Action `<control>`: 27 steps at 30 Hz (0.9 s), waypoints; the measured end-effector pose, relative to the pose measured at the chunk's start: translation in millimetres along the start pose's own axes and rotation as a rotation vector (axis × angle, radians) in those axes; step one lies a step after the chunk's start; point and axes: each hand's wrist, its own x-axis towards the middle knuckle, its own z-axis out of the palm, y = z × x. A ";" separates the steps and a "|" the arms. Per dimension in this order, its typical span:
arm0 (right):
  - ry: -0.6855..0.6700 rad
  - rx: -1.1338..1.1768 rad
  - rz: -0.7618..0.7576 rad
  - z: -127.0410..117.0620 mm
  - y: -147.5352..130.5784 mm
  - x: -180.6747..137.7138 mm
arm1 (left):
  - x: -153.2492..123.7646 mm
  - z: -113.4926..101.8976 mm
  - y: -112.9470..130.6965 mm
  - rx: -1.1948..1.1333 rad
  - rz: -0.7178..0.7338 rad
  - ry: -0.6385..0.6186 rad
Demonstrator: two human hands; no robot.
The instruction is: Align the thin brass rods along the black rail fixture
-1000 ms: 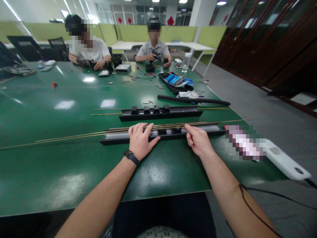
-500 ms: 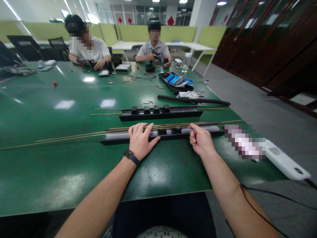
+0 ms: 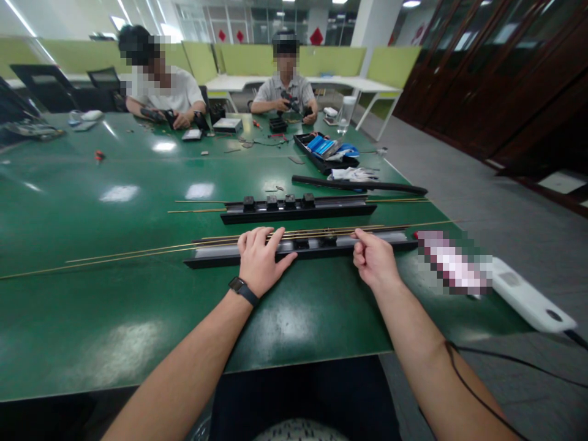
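1. While lying flat on the near black rail point(image 3: 211, 255), the left hand point(image 3: 261, 262) is spreading its fingers across the rail's top, with a dark watch point(image 3: 243, 290) sitting on the wrist.
2. The right hand point(image 3: 375, 262) is pinching a brass rod point(image 3: 138, 252) between thumb and forefinger, its other fingers curling in.
3. The near black rail is lying parallel to the near edge of the table point(image 3: 92, 318), toward its right side, and the brass rod is running along the rail's far side and stretching toward the left edge.
4. A second black rail point(image 3: 298, 211) is resting just beyond, nearer the far edge.
5. A white device point(image 3: 528, 301) is lying at the near right corner.
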 end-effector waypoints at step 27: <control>-0.070 -0.028 -0.016 -0.9 1.8 -0.6 | -0.8 1.0 -0.1 -0.005 0.001 0.002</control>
